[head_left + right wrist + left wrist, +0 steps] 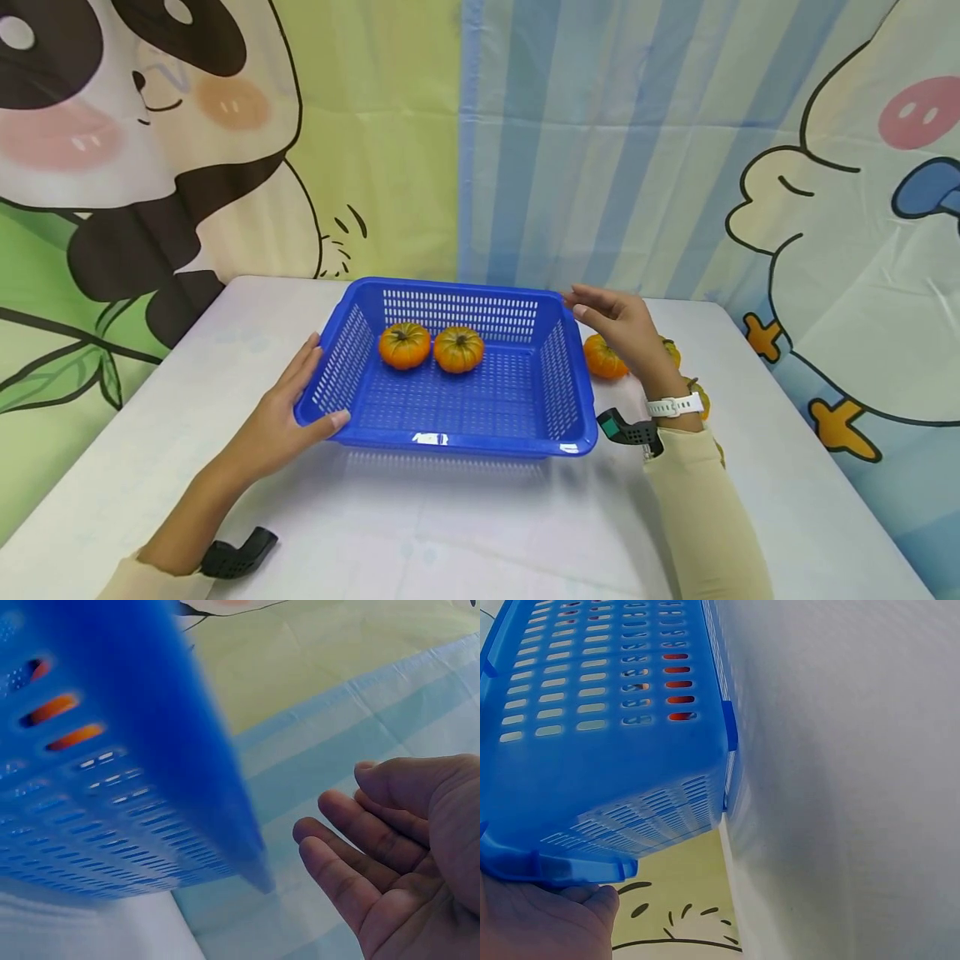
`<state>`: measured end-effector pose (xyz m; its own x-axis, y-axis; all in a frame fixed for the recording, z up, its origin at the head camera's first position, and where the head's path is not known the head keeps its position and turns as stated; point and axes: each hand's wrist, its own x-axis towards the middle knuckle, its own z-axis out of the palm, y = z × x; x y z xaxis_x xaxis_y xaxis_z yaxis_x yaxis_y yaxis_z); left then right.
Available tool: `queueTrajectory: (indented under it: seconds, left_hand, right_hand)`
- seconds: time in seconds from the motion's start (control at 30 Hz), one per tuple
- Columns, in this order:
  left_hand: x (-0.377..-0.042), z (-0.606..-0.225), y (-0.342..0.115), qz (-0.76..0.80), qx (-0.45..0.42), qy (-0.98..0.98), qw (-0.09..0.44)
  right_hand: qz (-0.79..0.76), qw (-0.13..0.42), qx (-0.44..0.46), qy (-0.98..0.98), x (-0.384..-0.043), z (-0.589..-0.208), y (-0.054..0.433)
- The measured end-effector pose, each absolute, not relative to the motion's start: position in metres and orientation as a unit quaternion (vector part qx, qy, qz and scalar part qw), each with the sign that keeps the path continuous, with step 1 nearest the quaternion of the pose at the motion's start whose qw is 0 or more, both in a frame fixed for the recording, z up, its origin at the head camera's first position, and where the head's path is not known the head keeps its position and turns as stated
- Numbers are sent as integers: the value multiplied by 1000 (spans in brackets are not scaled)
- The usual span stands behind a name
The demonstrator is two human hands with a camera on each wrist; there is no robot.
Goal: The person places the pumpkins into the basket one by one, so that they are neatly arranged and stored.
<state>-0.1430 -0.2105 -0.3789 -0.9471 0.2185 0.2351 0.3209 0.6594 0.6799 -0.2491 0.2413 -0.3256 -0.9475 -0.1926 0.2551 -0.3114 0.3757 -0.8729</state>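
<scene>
A blue plastic basket (450, 433) with slotted walls stands on the white table. Two orange toy pumpkins lie inside it, a left one (405, 345) and a right one (459, 348). My left hand (273, 425) holds the basket's near-left corner, thumb over the rim and fingers along the outside. The left wrist view shows those fingers under the rim, with the thumb hidden. Beside the far-right corner is my right hand (618, 329), its fingers loosely bent. In the right wrist view a gap separates that hand (397, 862) from the basket wall, and the palm holds nothing.
More pumpkins (603, 358) lie on the table right of the basket, partly covered by my right hand and forearm. A curtain (390, 167) with cartoon animals hangs behind the table (420, 533). Black bands (238, 554) are worn on both wrists.
</scene>
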Motion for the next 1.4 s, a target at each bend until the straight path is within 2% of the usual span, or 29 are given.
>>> queueTrajectory:
  seconds: [0.5, 0.87, 1.2, 1.4]
  left_hand:
    - [-144, -379, -209, -388, -152, -907, 66]
    - [-146, -379, -208, -380, -153, -910, 67]
    - [-145, -377, -210, -376, -150, -912, 69]
    - [-145, -379, -211, -378, -146, -912, 64]
  right_hand:
    - [530, 100, 87, -838, -246, -339, 265]
    - [508, 106, 21, -854, -251, -351, 288]
    - [501, 115, 8, -857, -256, -359, 288]
    - [478, 70, -14, -876, -256, -364, 287]
